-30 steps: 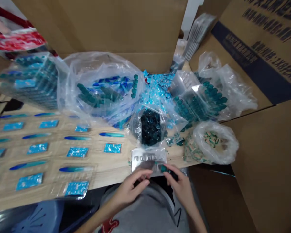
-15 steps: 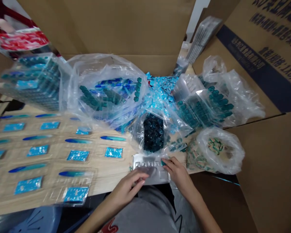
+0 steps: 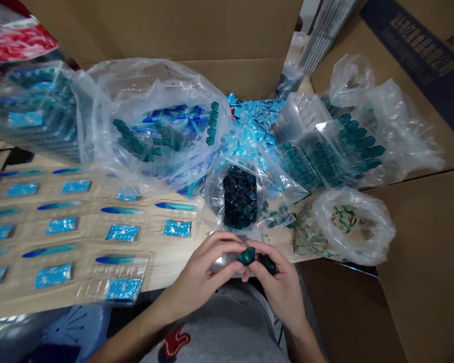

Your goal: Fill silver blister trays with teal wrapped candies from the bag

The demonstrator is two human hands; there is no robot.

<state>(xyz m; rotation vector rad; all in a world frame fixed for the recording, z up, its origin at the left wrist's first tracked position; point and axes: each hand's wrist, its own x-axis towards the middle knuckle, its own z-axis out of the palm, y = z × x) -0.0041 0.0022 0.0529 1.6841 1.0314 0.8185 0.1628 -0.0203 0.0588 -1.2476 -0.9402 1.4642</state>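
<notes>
My left hand (image 3: 206,269) and my right hand (image 3: 278,290) meet at the near edge of the wooden table (image 3: 174,269). Between their fingertips they pinch a small dark teal piece (image 3: 246,256). More dark pieces (image 3: 268,264) sit in the curled fingers of my right hand. Under both hands lies a clear plastic tray (image 3: 223,261), mostly hidden. Just beyond stands an open clear bag of dark teal pieces (image 3: 239,197).
Rows of clear trays with blue packets (image 3: 122,233) and blue sticks (image 3: 174,206) cover the table's left. Large plastic bags (image 3: 155,131) of blue and teal parts crowd the back. A bag of green-and-white bits (image 3: 353,224) sits right. Cardboard boxes (image 3: 419,242) wall the right and rear.
Both hands came together over the clear tray, and a teal piece is now pinched between them. The view shifted slightly downward.
</notes>
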